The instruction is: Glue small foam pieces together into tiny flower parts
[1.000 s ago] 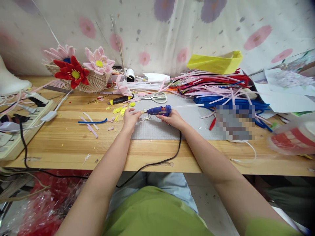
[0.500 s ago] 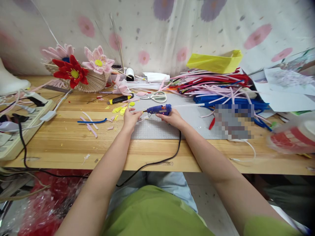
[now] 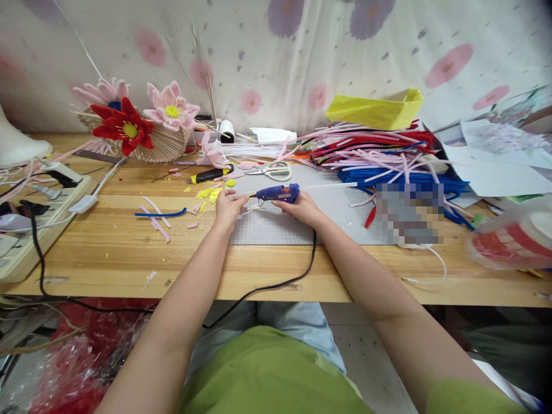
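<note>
Red and fuzzy, a flower [image 3: 129, 130] with a yellow centre sits beyond both grips and well to their left, next to a pink flower [image 3: 171, 111]; both look complete. Closer in, loose strips [image 3: 159, 221] lie left of the left grip, with yellow scraps [image 3: 208, 192] just beside its knuckles. The left hand [image 3: 227, 210] has thumb and fingers drawn nearly together at the nozzle; whether they pinch a small piece (too little shows there) cannot be told. Between the hands, above a grey cutting mat [image 3: 259, 234], is the blue glue gun [image 3: 276, 193], its nozzle toward the left fingertips. The right hand [image 3: 304, 208] is closed round its handle, and a glue stick [image 3: 332, 186] juts rightward from its back. Beyond that grip and to its right lie pink stems [image 3: 375, 158] and blue stems [image 3: 425, 177], unassembled. Some flowers, then, seem done; the gluing at the left fingertips appears under way, its result hidden, and plenty of material lies unused.
</note>
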### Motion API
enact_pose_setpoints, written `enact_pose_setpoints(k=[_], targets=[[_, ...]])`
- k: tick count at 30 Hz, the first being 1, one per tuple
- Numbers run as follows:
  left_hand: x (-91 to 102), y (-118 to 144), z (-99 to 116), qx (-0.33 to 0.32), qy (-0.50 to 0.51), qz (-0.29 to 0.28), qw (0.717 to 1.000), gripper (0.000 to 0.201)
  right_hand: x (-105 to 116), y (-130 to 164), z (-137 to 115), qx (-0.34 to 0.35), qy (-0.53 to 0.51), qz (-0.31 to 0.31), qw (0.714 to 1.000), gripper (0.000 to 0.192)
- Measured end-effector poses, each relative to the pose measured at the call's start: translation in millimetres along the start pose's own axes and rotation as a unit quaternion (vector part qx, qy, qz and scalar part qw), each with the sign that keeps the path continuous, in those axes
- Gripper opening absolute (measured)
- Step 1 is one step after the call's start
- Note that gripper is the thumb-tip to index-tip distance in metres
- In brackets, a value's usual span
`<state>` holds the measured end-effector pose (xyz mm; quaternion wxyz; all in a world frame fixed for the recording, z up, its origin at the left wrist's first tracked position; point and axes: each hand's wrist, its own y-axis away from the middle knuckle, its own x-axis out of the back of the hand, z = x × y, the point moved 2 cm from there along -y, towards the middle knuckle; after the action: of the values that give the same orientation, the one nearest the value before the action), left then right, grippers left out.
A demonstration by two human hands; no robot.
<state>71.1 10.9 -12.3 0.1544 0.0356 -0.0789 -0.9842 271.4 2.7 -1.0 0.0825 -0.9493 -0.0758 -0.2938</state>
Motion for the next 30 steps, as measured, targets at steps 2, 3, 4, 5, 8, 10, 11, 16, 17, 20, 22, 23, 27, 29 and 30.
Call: enact_pose_setpoints(k=[2,3,4,5,8,10,11,16,17,20,22,23,27,29,30], targets=[[0.3,0.2,0.3,0.001,0.005,0.002,1.0,0.044,0.1,0.2,-0.3,-0.002,0.004,-0.001,1.0,0.04],[0.4,0.3,0.5,0.002,0.008,0.003,1.0,0.044,0.0,0.2,-0.2,-0.005,0.006,-0.003,1.0,0.039],[0.6,0.5,0.8,0.003,0.01,0.004,1.0,0.044,0.0,0.1,0.0,-0.008,0.008,-0.005,1.0,0.039],[0.7,0.7,1.2,0.005,0.012,0.004,1.0,0.044,-0.1,0.0,0.3,-0.011,0.009,-0.007,1.0,0.039],[1.1,1.1,2.3,0.008,0.015,0.006,1.0,0.043,0.3,-0.2,0.8,-0.015,0.009,-0.011,1.0,0.038],[1.2,1.1,2.6,0.009,0.017,0.004,1.0,0.044,0.6,0.1,0.6,-0.016,0.005,-0.012,1.0,0.038],[1.2,1.0,2.7,0.01,0.018,0.003,1.0,0.044,0.8,0.3,0.5,-0.016,0.003,-0.013,1.0,0.038],[0.8,-0.3,1.1,0.01,0.008,-0.004,1.0,0.043,0.6,0.7,0.3,-0.01,0.0,-0.007,1.0,0.039],[0.7,-0.5,0.8,0.008,0.007,-0.006,1.0,0.043,0.4,0.5,0.7,-0.008,-0.001,-0.005,1.0,0.04],[0.2,0.0,0.8,0.005,0.006,-0.014,1.0,0.043,-0.4,-0.7,2.3,-0.004,-0.005,0.0,1.0,0.041],[-0.3,1.2,1.6,0.005,0.005,-0.02,1.0,0.043,-0.9,-1.4,3.4,-0.004,-0.006,0.002,1.0,0.042],[-0.5,1.8,2.0,0.006,0.004,-0.022,1.0,0.043,-1.0,-1.6,3.7,-0.004,-0.005,0.003,1.0,0.042],[-0.5,2.0,2.1,0.012,0.007,-0.025,1.0,0.043,-0.2,-1.4,2.9,-0.009,-0.012,0.012,1.0,0.041],[0.3,0.2,1.0,0.02,0.013,-0.023,0.999,0.044,0.6,-0.9,2.3,-0.018,-0.025,0.018,0.999,0.041],[0.8,-1.0,0.6,0.024,0.018,-0.02,0.999,0.044,1.1,-0.7,2.3,-0.026,-0.031,0.021,0.999,0.041]])
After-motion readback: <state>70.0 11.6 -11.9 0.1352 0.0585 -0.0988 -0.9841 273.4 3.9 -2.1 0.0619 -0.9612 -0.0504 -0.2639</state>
